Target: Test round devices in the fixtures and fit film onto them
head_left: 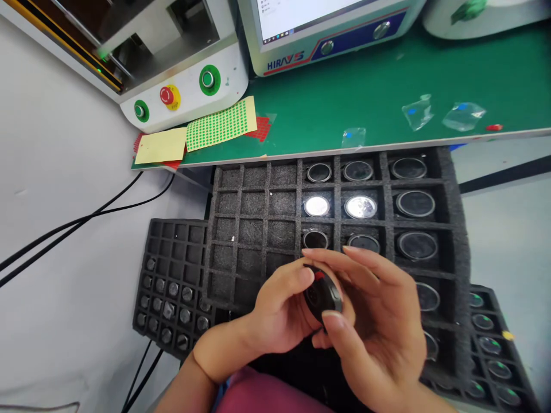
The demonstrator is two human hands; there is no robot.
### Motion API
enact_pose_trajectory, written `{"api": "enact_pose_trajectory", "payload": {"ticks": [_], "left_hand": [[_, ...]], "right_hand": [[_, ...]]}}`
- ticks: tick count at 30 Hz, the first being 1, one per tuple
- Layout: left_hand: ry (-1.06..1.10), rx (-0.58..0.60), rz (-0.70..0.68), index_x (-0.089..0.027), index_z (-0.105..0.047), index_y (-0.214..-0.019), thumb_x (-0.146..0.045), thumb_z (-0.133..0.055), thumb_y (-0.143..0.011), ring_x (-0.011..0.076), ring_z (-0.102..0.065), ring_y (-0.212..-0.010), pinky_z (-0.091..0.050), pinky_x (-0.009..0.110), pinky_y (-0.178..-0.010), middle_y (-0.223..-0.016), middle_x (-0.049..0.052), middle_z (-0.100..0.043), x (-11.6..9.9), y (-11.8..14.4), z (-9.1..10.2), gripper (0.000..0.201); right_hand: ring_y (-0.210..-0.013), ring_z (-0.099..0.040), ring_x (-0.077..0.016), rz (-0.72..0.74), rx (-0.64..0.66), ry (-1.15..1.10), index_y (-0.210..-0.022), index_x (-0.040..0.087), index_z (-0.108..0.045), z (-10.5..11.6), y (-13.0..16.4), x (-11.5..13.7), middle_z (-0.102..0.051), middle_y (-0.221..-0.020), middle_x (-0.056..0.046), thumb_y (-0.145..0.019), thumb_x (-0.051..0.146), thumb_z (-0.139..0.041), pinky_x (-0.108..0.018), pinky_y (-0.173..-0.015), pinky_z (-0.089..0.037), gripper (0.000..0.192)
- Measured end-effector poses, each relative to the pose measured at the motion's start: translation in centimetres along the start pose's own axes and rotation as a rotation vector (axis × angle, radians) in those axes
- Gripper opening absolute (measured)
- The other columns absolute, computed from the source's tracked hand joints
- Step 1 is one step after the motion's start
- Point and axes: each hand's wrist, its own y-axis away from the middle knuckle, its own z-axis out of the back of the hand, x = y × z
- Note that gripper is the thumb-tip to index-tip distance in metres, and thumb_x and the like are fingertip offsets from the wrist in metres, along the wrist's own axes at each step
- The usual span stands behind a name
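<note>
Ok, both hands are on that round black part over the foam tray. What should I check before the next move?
1. Grip: left hand and right hand both hold the black part: ok.
2. Part whole: mostly covered by fingers: cannot tell.
3. Free cells in the foam tray: left columns show none filled: ok.
4. Filled cells: round parts sit one per cell on the right: ok.
5. Bench: loose clear film pieces lie near the edge: not ok.
6. Lower trays: partly hidden under the top one: cannot tell.
</note>
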Motion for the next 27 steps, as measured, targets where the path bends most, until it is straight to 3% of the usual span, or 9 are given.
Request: {"api": "enact_pose_trajectory", "payload": {"ticks": [4, 8, 15, 20, 24, 27], "left_hand": [[-0.001, -0.059, 0.067, -0.016, -0.053, -0.075, -0.052, -0.059, -0.084, 0.0075, -0.041, -0.04, -0.029, 0.019, -0.037, -0.056, 0.0, -0.052, -0.1, 0.0, 0.0, 0.039], [0.015, -0.104, 0.106, -0.016, -0.053, -0.072, -0.05, -0.064, -0.082, 0.008, -0.044, -0.043, -0.028, 0.018, -0.038, -0.057, 0.0, -0.053, -0.2, 0.0, -0.2, 0.037], [0.018, -0.203, 0.122, -0.015, -0.053, -0.079, -0.05, -0.069, -0.077, 0.0087, -0.048, -0.048, -0.034, 0.019, -0.043, -0.058, 0.0, -0.055, 0.4, -0.2, 0.1, 0.038], [-0.024, -0.228, 0.101, -0.015, -0.054, -0.086, -0.049, -0.069, -0.078, 0.0064, -0.039, -0.044, -0.022, 0.018, -0.038, -0.057, -0.003, -0.05, 0.4, -0.3, 0.3, 0.039], [-0.266, -0.272, 0.07, -0.015, -0.052, -0.082, -0.052, -0.066, -0.08, 0.0068, -0.046, -0.046, -0.03, 0.017, -0.039, -0.064, -0.002, -0.053, -1.2, -1.5, 2.3, 0.04], [-0.788, -0.405, -0.055, -0.017, -0.048, -0.083, -0.05, -0.048, -0.091, 0.0099, -0.053, -0.05, -0.038, 0.02, -0.044, -0.068, 0.0, -0.055, -2.8, -3.0, 4.9, 0.034]], "right_hand": [[-0.111, -0.064, -0.0237, 0.129, -0.091, 0.04, -0.138, 0.025, -0.049, -0.2, -0.5, -0.6, -0.064, -0.119, -0.007, -0.084, 0.02, -0.068, -0.048, -0.11, -0.045, 0.058], [-0.096, -0.069, -0.0237, 0.17, -0.156, -0.014, -0.122, 0.022, -0.056, -0.6, -1.0, -0.8, -0.067, -0.103, -0.004, -0.077, 0.015, -0.069, -0.057, -0.107, -0.047, 0.047], [-0.089, -0.07, -0.02, 0.228, -0.258, -0.065, -0.114, 0.021, -0.058, -1.0, -1.3, -1.2, -0.066, -0.096, -0.002, -0.073, 0.004, -0.066, -0.046, -0.091, -0.06, 0.045], [-0.086, -0.069, -0.0183, 0.305, -0.338, -0.053, -0.105, 0.023, -0.059, -2.2, -1.1, -2.8, -0.068, -0.097, -0.001, -0.074, 0.005, -0.063, -0.042, -0.087, -0.062, 0.036], [-0.093, -0.072, -0.0218, 0.173, -0.333, -0.108, -0.11, 0.022, -0.056, -1.8, -1.1, -5.0, -0.071, -0.101, -0.004, -0.082, 0.014, -0.064, -0.044, -0.084, -0.061, 0.03], [-0.1, -0.071, -0.0212, 0.026, -0.394, -0.072, -0.107, 0.02, -0.056, 0.2, -1.0, -6.4, -0.069, -0.11, -0.007, -0.088, 0.02, -0.063, -0.04, -0.088, -0.059, 0.021]]}}
